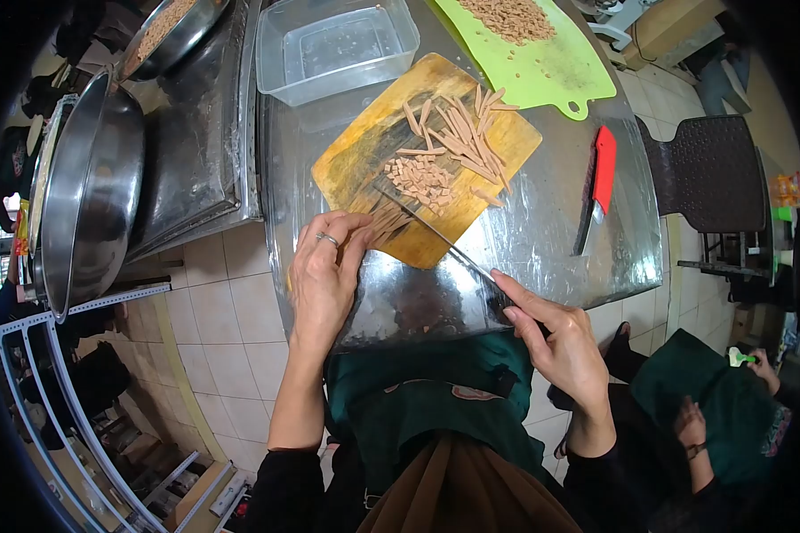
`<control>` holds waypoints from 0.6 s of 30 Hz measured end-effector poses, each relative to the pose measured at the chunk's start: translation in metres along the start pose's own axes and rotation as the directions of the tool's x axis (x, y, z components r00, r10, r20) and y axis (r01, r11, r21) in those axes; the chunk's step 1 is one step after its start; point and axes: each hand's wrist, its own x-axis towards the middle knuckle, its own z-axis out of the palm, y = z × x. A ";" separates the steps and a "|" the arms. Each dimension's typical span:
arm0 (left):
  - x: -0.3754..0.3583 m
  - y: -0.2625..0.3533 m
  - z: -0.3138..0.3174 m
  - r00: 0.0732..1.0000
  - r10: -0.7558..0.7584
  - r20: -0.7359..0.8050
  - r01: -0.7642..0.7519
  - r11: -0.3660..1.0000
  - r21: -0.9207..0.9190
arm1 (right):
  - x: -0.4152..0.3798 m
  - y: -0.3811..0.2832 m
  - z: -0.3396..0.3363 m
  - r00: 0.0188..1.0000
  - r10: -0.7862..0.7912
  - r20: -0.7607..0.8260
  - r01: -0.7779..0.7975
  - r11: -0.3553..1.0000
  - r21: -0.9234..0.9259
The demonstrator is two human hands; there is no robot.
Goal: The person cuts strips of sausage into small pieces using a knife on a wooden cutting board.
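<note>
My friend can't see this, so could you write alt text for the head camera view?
A right hand slices tan strips with a long knife on a worn wooden cutting board, while the ringed left hand steadies them. Diced pieces lie beside.

- My steel table [551, 240], its top shiny and wrapped in a film, carries everything here.
- A wooden board [356, 164] lies at the near middle, angled, one corner close to my edge of the table.
- A clear tub [333, 44] sits just beyond the wooden board, at the far left.
- A green board [560, 71] lies at the far right, its hanging hole toward me.
- A red-handled knife [597, 186] rests on the bare steel right of the wooden board, apart from it.
</note>
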 end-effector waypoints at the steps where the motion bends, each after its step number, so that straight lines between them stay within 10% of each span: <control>1: 0.001 0.000 0.000 1.000 -0.007 0.002 0.007 1.000 -0.001 | 0.001 0.002 0.001 1.000 -0.002 0.009 0.002 1.000 0.006; 18: 0.007 0.019 0.008 0.994 0.100 -0.037 -0.098 0.994 0.046 | 0.000 0.007 -0.003 0.999 0.045 0.020 -0.046 0.998 0.052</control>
